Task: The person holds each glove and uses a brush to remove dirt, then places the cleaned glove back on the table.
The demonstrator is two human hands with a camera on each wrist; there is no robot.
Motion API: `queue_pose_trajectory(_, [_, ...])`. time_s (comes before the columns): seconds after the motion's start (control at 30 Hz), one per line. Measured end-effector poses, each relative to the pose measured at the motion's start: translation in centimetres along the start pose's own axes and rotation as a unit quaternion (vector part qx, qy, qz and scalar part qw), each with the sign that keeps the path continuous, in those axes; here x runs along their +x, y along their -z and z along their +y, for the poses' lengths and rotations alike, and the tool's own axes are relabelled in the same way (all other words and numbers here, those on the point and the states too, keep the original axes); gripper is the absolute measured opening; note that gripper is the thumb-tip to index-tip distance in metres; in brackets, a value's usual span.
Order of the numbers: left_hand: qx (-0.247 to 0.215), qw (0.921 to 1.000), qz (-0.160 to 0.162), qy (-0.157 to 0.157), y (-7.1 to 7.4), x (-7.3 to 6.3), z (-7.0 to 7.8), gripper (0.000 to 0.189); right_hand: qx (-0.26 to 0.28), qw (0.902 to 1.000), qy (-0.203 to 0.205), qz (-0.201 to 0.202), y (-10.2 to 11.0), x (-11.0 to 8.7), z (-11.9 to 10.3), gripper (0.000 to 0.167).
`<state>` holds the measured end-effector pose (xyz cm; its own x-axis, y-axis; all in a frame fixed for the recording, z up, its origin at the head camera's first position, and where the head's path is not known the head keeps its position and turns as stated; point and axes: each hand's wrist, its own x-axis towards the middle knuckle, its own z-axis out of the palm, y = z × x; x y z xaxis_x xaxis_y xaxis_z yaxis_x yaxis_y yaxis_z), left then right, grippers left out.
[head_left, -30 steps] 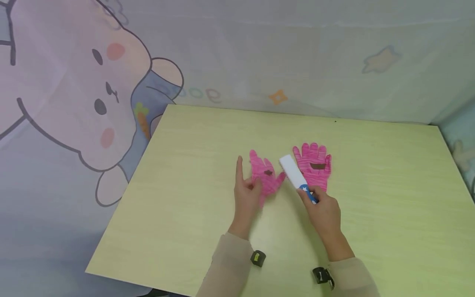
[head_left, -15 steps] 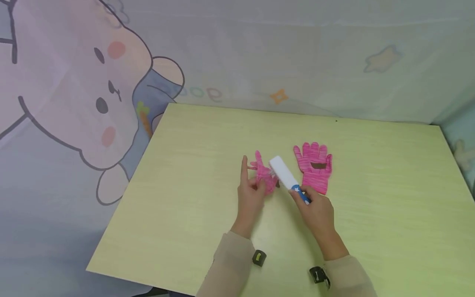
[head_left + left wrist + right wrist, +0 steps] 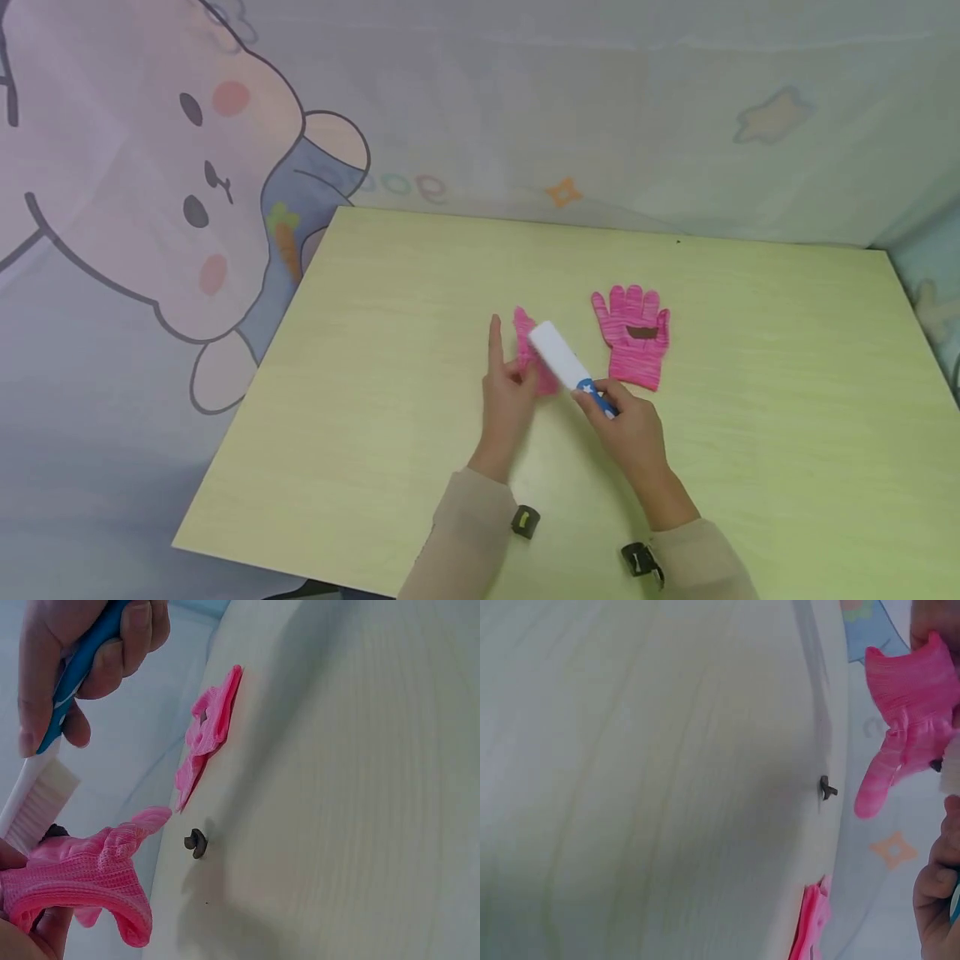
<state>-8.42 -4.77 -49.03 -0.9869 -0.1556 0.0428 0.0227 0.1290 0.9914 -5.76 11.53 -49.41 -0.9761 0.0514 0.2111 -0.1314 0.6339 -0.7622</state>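
My left hand pinches a small pink knitted glove above the table, index finger pointing up. My right hand grips the blue handle of a white scrubbing brush. In the left wrist view its bristles press against the glove beside a dark lump on the fabric. The brush head covers part of the held glove in the head view. A second pink glove lies flat to the right, with a brown patch on it.
A small dark brown piece lies on the pale yellow table, seen in both wrist views. A cartoon-printed cloth hangs behind the table's back edge. Black wrist devices sit by both sleeves.
The brush has moved left from beside the held glove onto it. That glove has turned and bunched, so its dark mark no longer shows in the head view. The other glove stays put.
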Motion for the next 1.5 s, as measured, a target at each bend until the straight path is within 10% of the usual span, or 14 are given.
queue_pose_trajectory(0.47, [0.020,0.9997,-0.010,-0.009,0.1,0.0,0.0,0.083,-0.060,0.9975,-0.035,0.017,-0.1,0.7,0.3,0.037])
queue_pose_trajectory(0.83, [0.008,0.9999,-0.001,-0.008,0.4,0.0,0.1,0.085,0.032,0.9990,-0.031,-0.005,0.4,0.5,-0.2,0.026])
queue_pose_trajectory(1.5, [0.067,0.9968,-0.033,-0.029,-0.1,0.0,0.0,0.083,-0.067,0.9966,-0.048,0.008,-0.2,1.0,-0.8,0.037])
